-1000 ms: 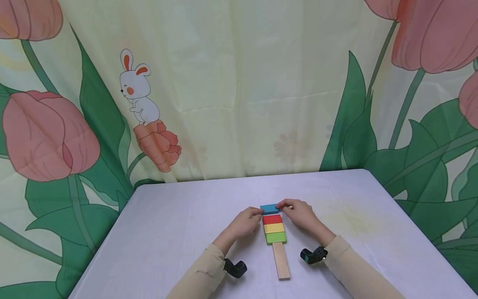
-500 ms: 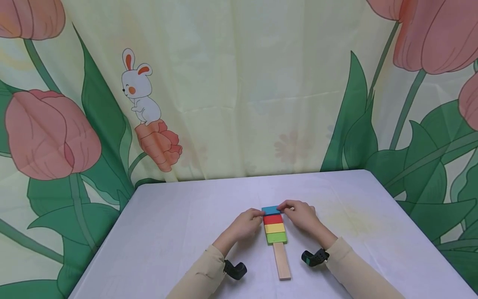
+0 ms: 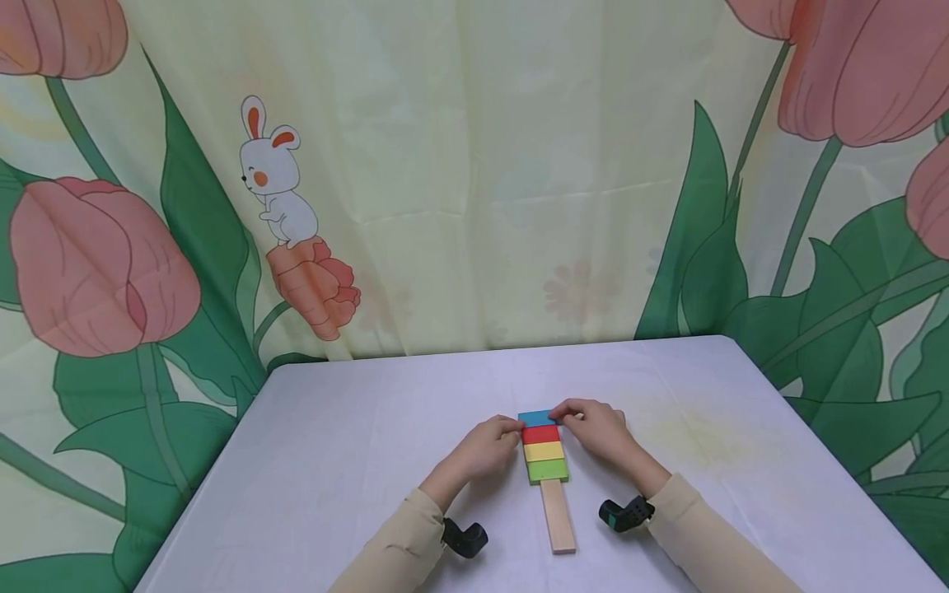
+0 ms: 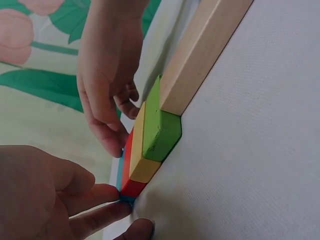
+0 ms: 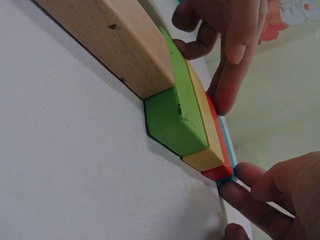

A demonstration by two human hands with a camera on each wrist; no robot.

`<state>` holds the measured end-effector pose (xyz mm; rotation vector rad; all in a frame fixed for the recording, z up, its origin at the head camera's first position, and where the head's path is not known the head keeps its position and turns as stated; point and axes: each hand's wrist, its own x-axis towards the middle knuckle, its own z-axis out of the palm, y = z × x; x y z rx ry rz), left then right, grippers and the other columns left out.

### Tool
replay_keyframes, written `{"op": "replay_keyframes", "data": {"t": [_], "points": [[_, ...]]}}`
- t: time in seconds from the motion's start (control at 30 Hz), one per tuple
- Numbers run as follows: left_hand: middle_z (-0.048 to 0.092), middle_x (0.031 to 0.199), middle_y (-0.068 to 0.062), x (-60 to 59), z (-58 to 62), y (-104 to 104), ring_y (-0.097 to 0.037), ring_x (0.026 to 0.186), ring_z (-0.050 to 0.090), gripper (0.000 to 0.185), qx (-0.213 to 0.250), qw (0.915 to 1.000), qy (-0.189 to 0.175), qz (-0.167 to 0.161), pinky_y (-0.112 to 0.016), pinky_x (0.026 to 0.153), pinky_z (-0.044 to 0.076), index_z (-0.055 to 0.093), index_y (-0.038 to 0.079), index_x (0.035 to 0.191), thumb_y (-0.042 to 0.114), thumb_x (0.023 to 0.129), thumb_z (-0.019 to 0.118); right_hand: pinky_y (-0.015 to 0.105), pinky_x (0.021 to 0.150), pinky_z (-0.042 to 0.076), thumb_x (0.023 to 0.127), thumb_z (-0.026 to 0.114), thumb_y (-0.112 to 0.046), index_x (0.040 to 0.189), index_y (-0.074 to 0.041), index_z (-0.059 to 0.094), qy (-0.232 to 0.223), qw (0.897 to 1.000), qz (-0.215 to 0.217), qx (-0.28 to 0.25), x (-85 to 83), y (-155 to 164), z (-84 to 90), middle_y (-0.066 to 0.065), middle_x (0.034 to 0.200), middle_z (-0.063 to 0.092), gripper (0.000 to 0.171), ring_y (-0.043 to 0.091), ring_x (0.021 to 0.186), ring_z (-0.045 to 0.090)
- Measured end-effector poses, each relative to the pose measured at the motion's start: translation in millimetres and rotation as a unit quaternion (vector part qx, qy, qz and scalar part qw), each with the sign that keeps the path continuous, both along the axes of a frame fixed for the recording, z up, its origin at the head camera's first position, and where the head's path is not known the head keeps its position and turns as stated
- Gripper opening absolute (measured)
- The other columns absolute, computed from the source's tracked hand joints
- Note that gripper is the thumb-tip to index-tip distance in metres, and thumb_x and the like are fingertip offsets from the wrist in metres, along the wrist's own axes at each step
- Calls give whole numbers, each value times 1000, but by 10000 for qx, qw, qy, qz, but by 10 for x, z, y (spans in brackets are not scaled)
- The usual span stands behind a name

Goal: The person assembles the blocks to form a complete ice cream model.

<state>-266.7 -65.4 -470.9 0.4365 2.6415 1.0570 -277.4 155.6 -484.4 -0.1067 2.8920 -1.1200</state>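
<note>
Only overhead, whole wooden stick (image 3: pixel 558 517).

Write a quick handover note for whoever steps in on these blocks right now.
Left hand: fingers pinch the blue block's left end.
Right hand: fingers pinch its right end.
Blue sits flush against the red block; yellow block and green block follow, then the wooden stick, all flat on the table.
Done: the row looks closed up.
Left: probably just release the hands.

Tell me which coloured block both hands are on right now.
The blue block, at the far end of the row beyond red, yellow and green. The left hand and right hand pinch its two ends; the others lie untouched.
</note>
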Motion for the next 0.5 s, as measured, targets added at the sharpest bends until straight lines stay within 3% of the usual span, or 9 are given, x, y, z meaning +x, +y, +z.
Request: {"op": "replay_keyframes", "data": {"t": [0.5], "points": [[61,142,-13,43,3,-25,-33,130,58,42,-60,9999,6,-110,-54,107,49,63,8,141,25,106,52,58,97,38,99,59,-15,117,-18,76,-90,9999,-9,-69,30,-15,-28,4,122,74,25,24,107,62]]}}
